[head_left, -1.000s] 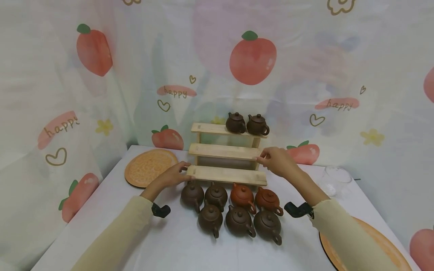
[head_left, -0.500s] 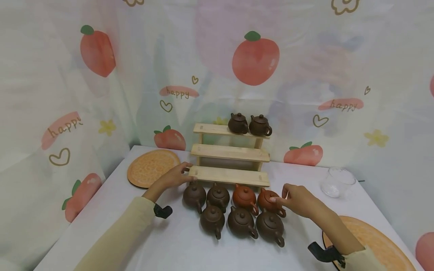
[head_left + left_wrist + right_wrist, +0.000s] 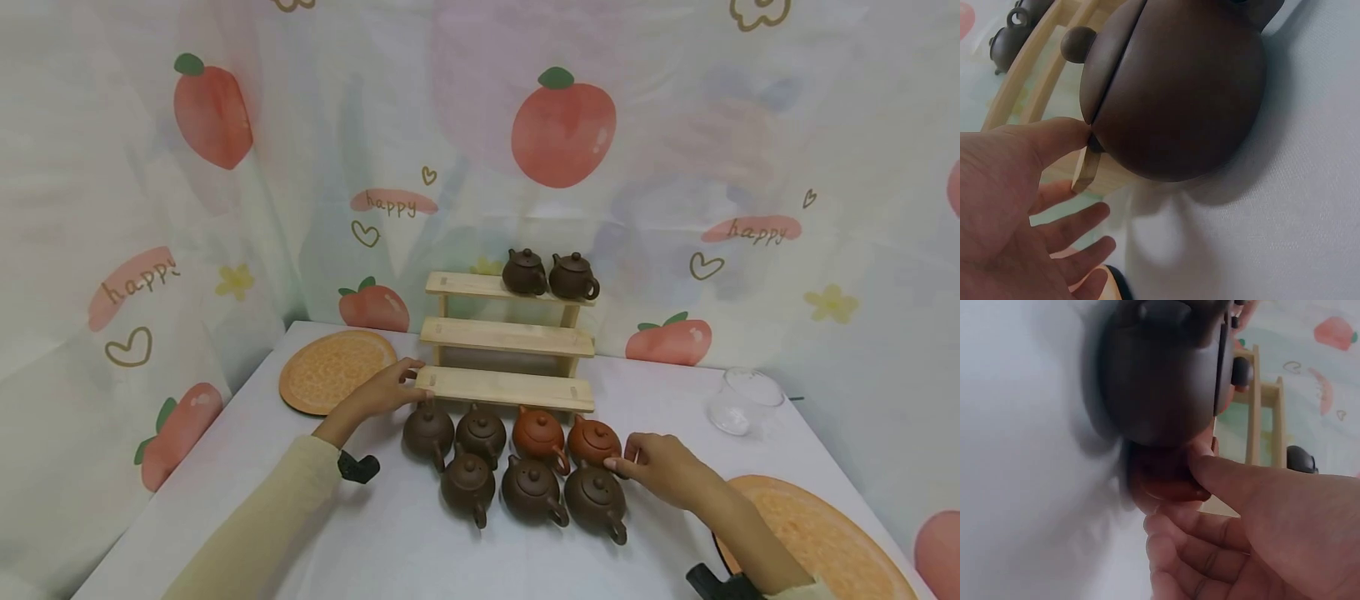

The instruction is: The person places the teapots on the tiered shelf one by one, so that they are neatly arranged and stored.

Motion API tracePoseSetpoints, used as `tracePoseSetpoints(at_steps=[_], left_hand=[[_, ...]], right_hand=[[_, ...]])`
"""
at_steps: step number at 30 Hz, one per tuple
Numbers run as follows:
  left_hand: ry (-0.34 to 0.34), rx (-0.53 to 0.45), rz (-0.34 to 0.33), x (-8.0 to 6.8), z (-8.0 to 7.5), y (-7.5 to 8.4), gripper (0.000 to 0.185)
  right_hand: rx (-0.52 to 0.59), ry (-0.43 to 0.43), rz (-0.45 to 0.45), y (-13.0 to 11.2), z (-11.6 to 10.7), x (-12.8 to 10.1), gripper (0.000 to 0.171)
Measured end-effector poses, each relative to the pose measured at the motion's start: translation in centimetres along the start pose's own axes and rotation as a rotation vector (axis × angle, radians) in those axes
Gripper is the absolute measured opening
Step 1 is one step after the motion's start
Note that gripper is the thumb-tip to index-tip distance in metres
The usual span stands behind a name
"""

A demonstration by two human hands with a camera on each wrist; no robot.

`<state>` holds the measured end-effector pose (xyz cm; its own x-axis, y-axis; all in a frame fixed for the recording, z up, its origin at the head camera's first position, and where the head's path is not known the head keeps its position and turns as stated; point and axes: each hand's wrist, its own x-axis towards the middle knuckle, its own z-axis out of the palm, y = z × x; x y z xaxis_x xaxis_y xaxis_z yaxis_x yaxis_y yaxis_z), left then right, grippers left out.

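A three-tier wooden stand (image 3: 506,387) stands at the back of the table, and my left hand (image 3: 378,390) pinches the left end of its lowest shelf between thumb and index finger. Right below that hand sits a dark brown teapot (image 3: 1179,94). At the right end of the back row is an orange-red teapot (image 3: 591,440); my right hand (image 3: 667,471) grips it at the handle side, thumb on top and fingers curled beneath. A dark teapot (image 3: 1160,381) in the front row partly hides that grip in the right wrist view.
A second orange-red teapot (image 3: 537,432) and several dark teapots (image 3: 531,492) crowd before the stand. Two small dark teapots (image 3: 573,277) occupy the top shelf's right half. Round orange mats (image 3: 337,372) lie left and right. A clear glass vessel (image 3: 742,400) stands back right.
My right hand has come down from the stand's middle shelf to the orange-red teapot and closed at its handle. The left hand stays at the lowest shelf's end.
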<state>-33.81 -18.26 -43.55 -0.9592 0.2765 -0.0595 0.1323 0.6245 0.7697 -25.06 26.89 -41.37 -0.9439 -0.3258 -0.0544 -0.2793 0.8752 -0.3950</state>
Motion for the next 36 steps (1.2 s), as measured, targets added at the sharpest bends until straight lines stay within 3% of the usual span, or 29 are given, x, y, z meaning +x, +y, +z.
tracePoseSetpoints(at_steps=[8,15,24,36], left_hand=[[0.0,0.008,-0.005,-0.1,0.0,0.0,0.068],[0.003,0.006,-0.011,0.1,0.0,-0.1,0.068],[-0.004,0.013,-0.019,0.1,0.0,-0.1,0.07],[-0.003,0.002,-0.008,0.0,0.0,-0.1,0.069]], right_hand=[[-0.064,0.033,-0.065,-0.1,1.3,-0.4,0.028],[-0.106,0.035,-0.028,-0.2,2.0,-0.5,0.025],[-0.085,0.106,-0.101,0.7,3.4,-0.9,0.021],[-0.02,0.223,-0.121,1.2,4.3,-1.1,0.023]])
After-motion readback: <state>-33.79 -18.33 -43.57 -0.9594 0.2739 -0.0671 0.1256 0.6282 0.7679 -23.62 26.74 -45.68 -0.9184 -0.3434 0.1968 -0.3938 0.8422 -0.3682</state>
